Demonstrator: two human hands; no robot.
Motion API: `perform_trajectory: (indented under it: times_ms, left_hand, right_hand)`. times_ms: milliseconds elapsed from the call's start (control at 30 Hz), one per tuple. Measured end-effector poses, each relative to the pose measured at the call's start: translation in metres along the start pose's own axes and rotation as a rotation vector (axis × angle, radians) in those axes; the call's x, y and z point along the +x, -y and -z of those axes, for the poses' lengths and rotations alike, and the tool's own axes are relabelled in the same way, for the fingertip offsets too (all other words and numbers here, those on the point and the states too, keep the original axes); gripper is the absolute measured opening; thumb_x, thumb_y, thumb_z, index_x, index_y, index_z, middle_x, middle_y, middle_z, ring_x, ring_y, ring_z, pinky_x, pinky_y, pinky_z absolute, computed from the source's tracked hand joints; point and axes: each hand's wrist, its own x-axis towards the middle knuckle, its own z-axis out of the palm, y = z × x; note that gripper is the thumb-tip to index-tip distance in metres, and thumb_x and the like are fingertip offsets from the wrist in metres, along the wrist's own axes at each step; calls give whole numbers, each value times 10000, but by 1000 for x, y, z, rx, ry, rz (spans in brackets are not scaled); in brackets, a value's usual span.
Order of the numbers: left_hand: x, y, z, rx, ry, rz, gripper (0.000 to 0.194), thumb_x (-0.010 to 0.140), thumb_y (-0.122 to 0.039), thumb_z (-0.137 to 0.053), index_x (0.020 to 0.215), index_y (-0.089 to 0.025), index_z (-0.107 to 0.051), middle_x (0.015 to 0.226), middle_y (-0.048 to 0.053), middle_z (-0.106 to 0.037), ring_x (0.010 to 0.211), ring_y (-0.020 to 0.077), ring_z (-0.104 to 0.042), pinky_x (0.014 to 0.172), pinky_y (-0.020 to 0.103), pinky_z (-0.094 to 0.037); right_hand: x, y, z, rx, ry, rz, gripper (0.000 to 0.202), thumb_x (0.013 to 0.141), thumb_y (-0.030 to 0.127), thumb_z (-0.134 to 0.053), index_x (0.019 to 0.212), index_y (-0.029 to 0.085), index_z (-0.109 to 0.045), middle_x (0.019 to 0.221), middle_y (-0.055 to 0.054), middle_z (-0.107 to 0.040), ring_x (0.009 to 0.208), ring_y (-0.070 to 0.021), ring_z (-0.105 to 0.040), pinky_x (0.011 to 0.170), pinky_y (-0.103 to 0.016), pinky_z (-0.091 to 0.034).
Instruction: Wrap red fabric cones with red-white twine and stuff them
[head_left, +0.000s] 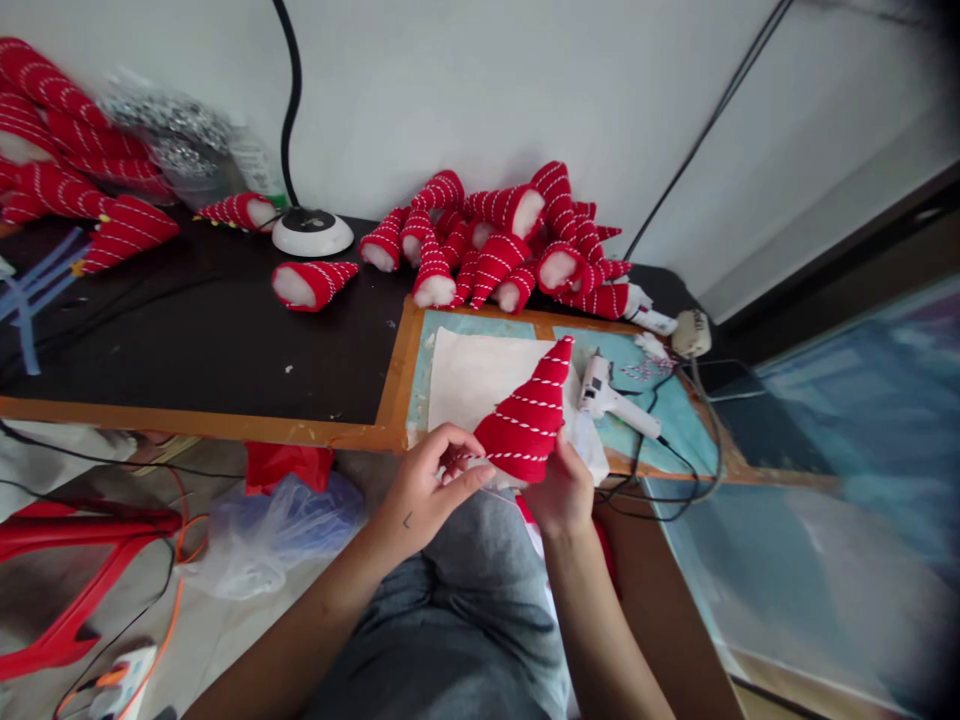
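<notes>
Here the red cone (527, 425) is being held up over the front edge of the bench (300, 360), above the lap, its tip pointing up and to the right. White cord (525, 401) is wrapped round it in slanting rows. The lower right side is gripped by the right hand (567, 492), its fingers clamped on the cone, partly hidden behind it. At the lower left, a length of the cord is pinched in the left hand (435, 490), thumb and forefinger drawn close together on it.

Just behind the cone, a white sheet (480, 370) is seen lying on a light-blue surface (694, 430) set into the bench. To the right, a white glue gun (615, 402) is laid on that blue, with a tangle of red-and-white string (646, 370) near it. Further back, a pile of striped cones (499, 262) is heaped against the wall (480, 100), white stuffing showing at several open ends. One single stuffed cone (315, 285) is placed on the dark top left of the pile, near a round white lamp base (312, 232). At the far left, more striped cones (82, 150) are stacked beside a bag of silver tinsel (180, 135).
</notes>
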Motion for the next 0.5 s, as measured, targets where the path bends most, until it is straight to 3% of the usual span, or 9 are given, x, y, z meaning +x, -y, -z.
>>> perform_trajectory:
  times_ms: [233, 500]
  left_hand:
    - [2, 8, 0, -126, -172, 95, 251, 852, -373, -825, 865, -189, -654, 834, -4, -642, 741, 113, -593, 656, 194, -464]
    - [9, 15, -1, -424, -278, 292, 445, 659, -404, -971, 934, -172, -709, 827, 28, -734, 762, 123, -648, 658, 170, -483]
  right_hand:
    - [2, -5, -3, -76, -39, 104, 463, 785, 541, -820, 1147, 265, -733, 1154, -47, -755, 1157, -303, -699, 1074, -486, -549]
    - [0, -11, -2, -163, -120, 182, 523, 755, 502, -865, 1181, 265, -674, 1193, -42, -723, 1120, -258, -678, 1014, -405, -537]
